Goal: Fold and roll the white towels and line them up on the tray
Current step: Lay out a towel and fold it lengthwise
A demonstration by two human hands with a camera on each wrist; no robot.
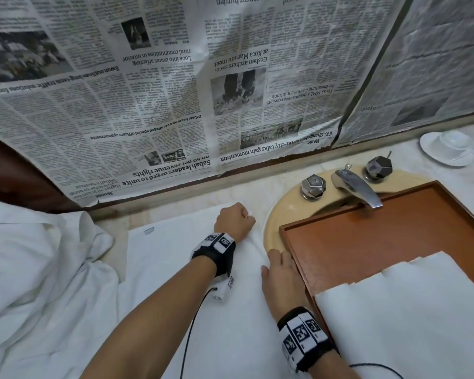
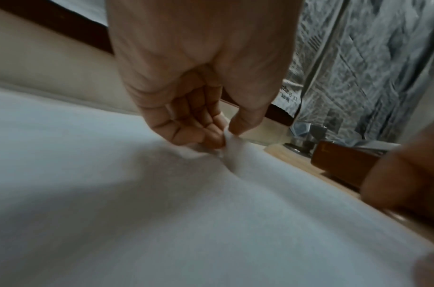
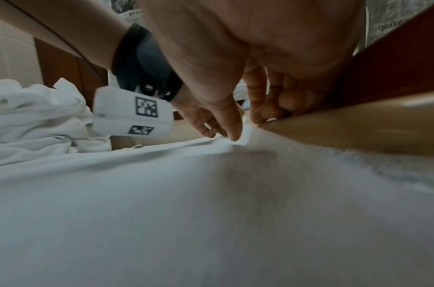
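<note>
White towel [image 1: 175,269] spread flat on tabletop [image 1: 252,192], left hand [image 1: 234,218] pinching its far right corner, right hand [image 1: 281,279] gripping its right edge beside tray [image 1: 367,231], folded towels [image 1: 411,310] on tray's near end.

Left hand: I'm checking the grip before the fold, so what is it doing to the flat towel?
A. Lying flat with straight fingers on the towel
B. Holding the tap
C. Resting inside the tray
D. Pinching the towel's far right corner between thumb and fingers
D: in the left wrist view the left hand has thumb and curled fingers closed on a raised bit of the flat towel at its far right corner, near the tray.
</note>
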